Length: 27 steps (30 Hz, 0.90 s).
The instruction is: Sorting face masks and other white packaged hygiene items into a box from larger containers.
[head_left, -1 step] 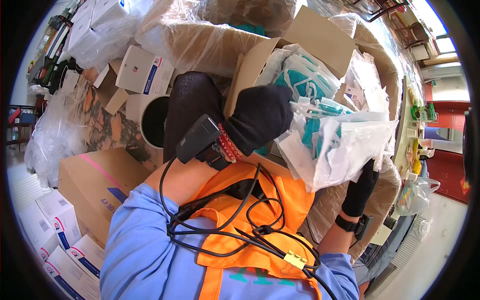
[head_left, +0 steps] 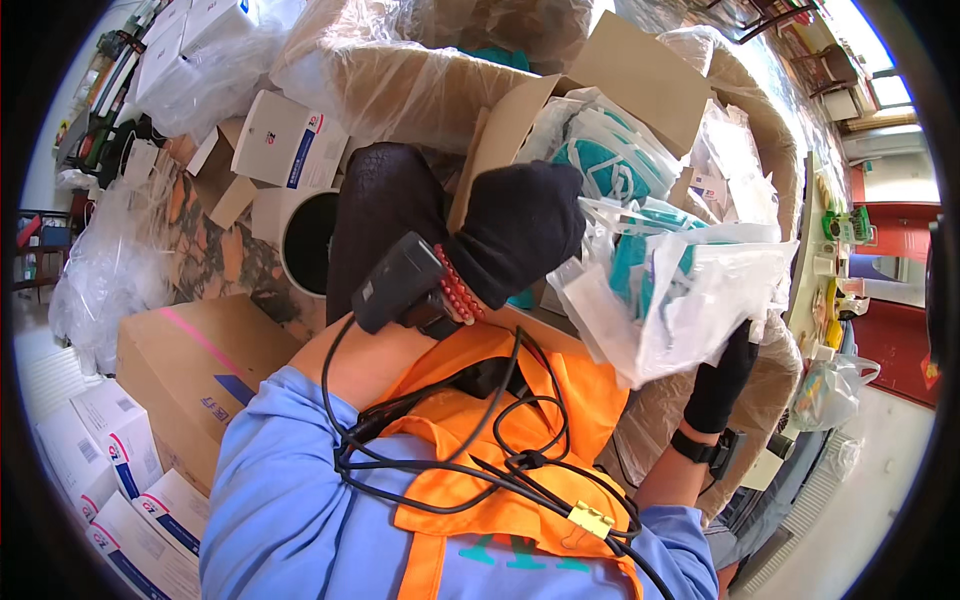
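In front of me, between both hands, is a bundle of clear and white plastic packets [head_left: 690, 290] with teal folded items inside that look like face masks. My left hand [head_left: 522, 228], in a black glove, is closed at the bundle's left edge; its fingertips are hidden from this side. My right hand [head_left: 728, 372], also black-gloved, grips the lower right edge of the packets, its fingers partly behind them. Beneath and beyond the bundle, an open cardboard box [head_left: 640, 85] contains more teal items in clear packets [head_left: 612, 165].
Large plastic-lined cartons [head_left: 400, 95] stand behind the box and to its right. On the left are a closed brown carton [head_left: 195, 360], white printed boxes [head_left: 115, 430] and a round dark-mouthed container [head_left: 312, 245]. Black cables [head_left: 440, 465] loop across my chest.
The bundle of packets has tilted and shifted slightly, its lower corner a little lower. Both hands stay nearly in place, the left one turning slightly.
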{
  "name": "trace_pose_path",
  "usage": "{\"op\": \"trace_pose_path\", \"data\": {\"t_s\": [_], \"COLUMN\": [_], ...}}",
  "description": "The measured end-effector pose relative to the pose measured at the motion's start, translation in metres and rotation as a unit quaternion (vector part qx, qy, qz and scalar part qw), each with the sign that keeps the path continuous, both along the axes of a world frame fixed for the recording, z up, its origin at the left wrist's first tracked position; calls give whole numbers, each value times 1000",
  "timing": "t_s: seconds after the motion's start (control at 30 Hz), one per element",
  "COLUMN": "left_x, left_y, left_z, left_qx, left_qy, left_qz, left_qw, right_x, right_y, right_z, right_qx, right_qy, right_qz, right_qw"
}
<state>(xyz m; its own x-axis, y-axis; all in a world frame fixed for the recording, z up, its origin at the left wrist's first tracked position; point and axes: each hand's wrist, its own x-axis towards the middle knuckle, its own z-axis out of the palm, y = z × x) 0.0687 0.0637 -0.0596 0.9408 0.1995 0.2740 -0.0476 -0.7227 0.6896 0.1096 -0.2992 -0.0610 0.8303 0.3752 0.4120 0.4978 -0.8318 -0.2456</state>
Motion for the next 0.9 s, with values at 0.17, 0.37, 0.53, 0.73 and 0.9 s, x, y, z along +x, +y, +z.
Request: {"op": "trace_pose_path", "data": {"t_s": [0.17,0.37,0.53,0.73,0.9], "left_x": [4,23,22,27,21], "left_y": [19,33,34,22,-1], "left_z": [11,-10,-1,-13,13], "left_qx": [103,-221,-50,-52,-23], "left_qy": [-32,-167,-156,-135,-232], "left_qz": [31,-131,-67,-26,-63], "left_qw": [994,952,984,989,971], "right_x": [11,10,13,18,26], "right_y": [-12,-17,-12,-14,1], "right_z": [-10,-42,-29,-28,-21], "right_qx": [217,309,225,372,646], "right_qy": [129,184,176,238,355], "right_qz": [14,14,1,-35,-34], "right_qw": [968,933,958,896,675]}}
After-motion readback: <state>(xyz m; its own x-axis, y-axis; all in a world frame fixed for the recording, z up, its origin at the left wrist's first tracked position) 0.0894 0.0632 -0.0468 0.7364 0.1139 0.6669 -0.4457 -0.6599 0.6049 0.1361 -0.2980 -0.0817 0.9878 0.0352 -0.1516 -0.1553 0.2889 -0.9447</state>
